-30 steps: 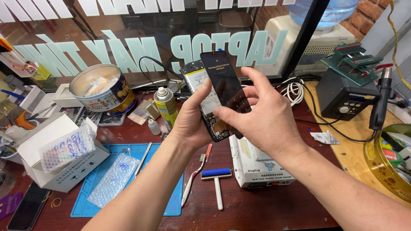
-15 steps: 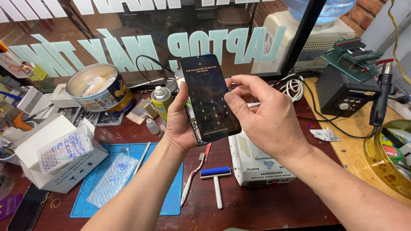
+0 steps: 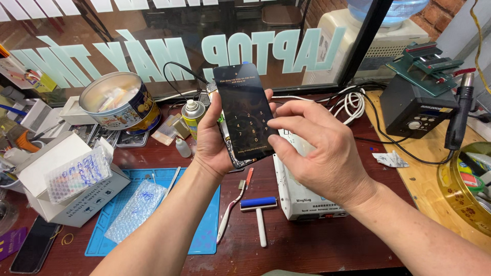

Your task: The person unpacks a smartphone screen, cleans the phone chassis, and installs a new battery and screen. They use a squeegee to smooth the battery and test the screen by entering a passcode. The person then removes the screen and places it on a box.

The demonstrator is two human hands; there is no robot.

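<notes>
Smartphone (image 3: 245,115) upright in left hand (image 3: 212,140), screen toward camera, lit with a number pad.
Gripped along left edge and back by left hand, fingers wrapped behind, thumb on near edge. Long axis near vertical, top tilted slightly left, away from wrist. Right hand (image 3: 319,153) just right of lower screen, loosely curled, holding nothing, thumb and fingertip touching or almost touching right edge beside keypad; contact uncertain. Right hand nearer to screen face. Below both hands: blue roller (image 3: 259,212), toothbrush (image 3: 230,212), blue mat (image 3: 199,240).
</notes>
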